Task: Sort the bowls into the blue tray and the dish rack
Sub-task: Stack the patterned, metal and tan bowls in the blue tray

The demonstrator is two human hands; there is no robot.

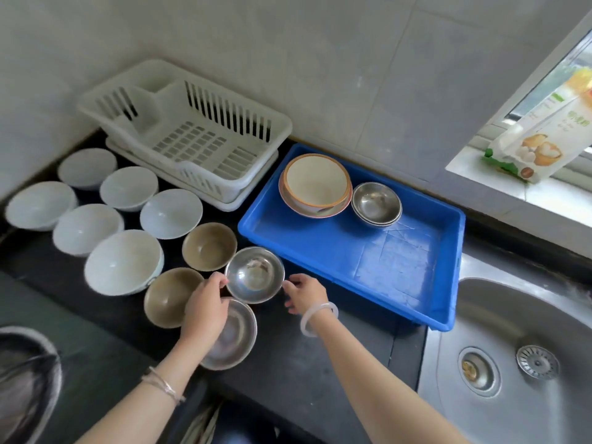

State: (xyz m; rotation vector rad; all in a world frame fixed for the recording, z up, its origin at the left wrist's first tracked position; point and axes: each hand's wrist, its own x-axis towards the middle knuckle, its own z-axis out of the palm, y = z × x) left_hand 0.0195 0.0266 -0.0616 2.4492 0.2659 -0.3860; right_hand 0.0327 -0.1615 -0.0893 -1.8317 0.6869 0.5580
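Two hands on one round, shiny steel bowl (254, 274) near the dark desk's (307, 363) front: left hand (205, 307) and right hand (306, 296) pinching opposite rims. Just right, glossy blue tray (362, 251) with stacked ceramic and steel bowls. Behind, slotted white plastic dish rack (185, 129). Smooth white bowls (121, 261) at left.

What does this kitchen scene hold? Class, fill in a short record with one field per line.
Dish rack: white, holds no bowls
Blue tray: stacked cream bowls, stacked steel bowls
Counter: six white bowls, two brown bowls, two steel bowls
Left hand: fingers at the rim of a steel bowl
Right hand: fingers at the same bowl's opposite rim
Sink: right of the tray
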